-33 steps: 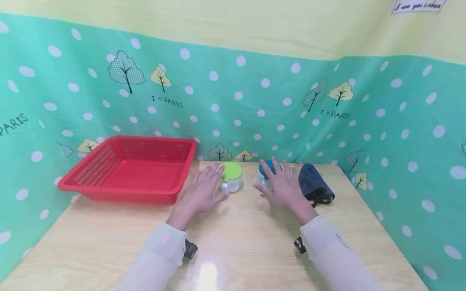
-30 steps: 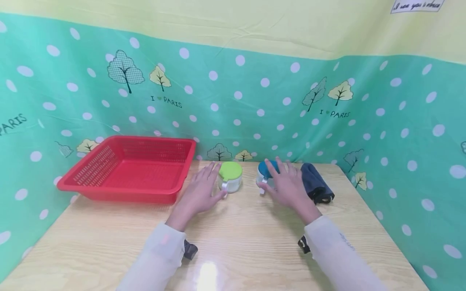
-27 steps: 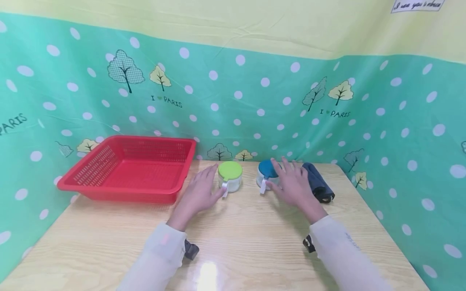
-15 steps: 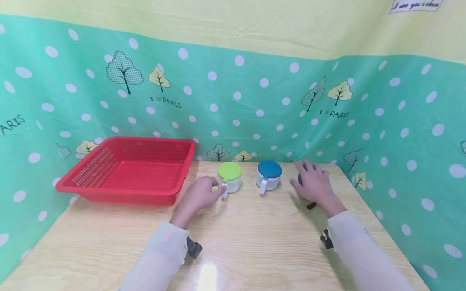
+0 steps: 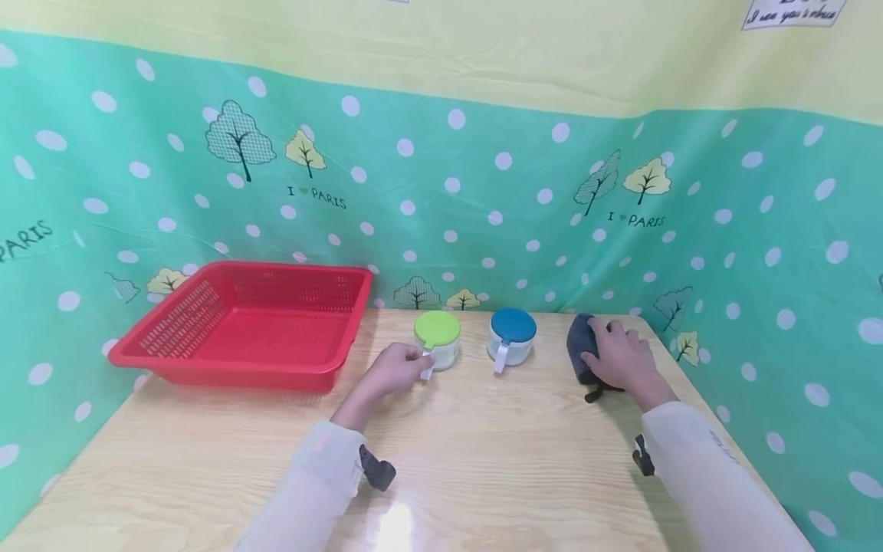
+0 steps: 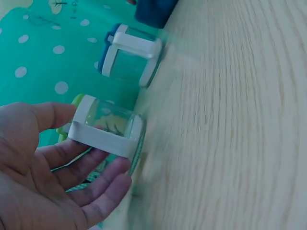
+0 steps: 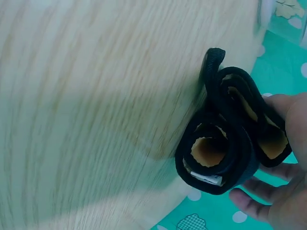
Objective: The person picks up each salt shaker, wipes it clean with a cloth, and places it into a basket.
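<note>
A small clear jar with a green lid (image 5: pixel 438 328) and a white handle stands near the table's back edge. My left hand (image 5: pixel 396 368) holds it at the handle, thumb near the lid and fingers curled behind, as the left wrist view shows. Just right of it stands a matching blue-lidded jar (image 5: pixel 513 326), untouched. Farther right lies a rolled dark blue cloth (image 7: pixel 216 129) with black edging, tan lining and a loop. My right hand (image 5: pixel 624 356) grips this roll from above, thumb on its left side; the fingertips are partly hidden.
A red plastic basket (image 5: pixel 276 377) with slotted walls stands at the table's back left, beside my left hand. Green dotted curtain (image 5: pixel 483 192) hangs behind and along both sides. The wooden table (image 5: pixel 497 452) stretches in front of the jars.
My right hand has moved right, from over the blue-lidded jar to the rolled cloth, and now grips it. My left hand's fingers have curled in at the green-lidded jar's handle.
</note>
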Tool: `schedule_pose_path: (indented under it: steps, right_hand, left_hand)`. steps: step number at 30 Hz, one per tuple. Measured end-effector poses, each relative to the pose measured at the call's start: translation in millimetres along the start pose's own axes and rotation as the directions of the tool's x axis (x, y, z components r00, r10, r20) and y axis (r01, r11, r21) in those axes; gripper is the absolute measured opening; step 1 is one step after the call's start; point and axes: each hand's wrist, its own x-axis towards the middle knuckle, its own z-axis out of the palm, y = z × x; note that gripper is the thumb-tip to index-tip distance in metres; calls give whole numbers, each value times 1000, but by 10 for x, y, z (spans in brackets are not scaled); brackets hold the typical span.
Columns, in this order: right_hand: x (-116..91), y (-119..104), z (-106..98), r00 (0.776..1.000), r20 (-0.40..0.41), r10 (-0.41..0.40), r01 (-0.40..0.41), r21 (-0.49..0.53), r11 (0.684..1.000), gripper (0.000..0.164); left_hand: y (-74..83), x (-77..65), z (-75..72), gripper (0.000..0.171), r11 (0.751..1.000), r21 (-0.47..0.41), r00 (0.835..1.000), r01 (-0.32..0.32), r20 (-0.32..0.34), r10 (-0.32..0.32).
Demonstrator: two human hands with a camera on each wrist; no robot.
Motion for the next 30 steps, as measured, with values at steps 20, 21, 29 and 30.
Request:
schedule_pose_path:
  steps: [20,21,29,30]
  right_hand:
    - [22,39,29,991,132,-18,8,81,997,59]
    - [26,44,32,992,123,-20,10,78,997,58]
    - [65,145,20,998,20,-66,65,45,997,52]
    - [67,154,16,997,11,-73,73,44,996,53]
  left_hand:
    - [-8,51,169,20,887,-461,964,38,-217,-153]
    - [-2,47,170,18,884,-467,965,38,-211,-153]
    - [43,51,133,10,875,-483,973,31,-185,-137]
    - [52,53,128,11,874,-485,973,24,-190,-132]
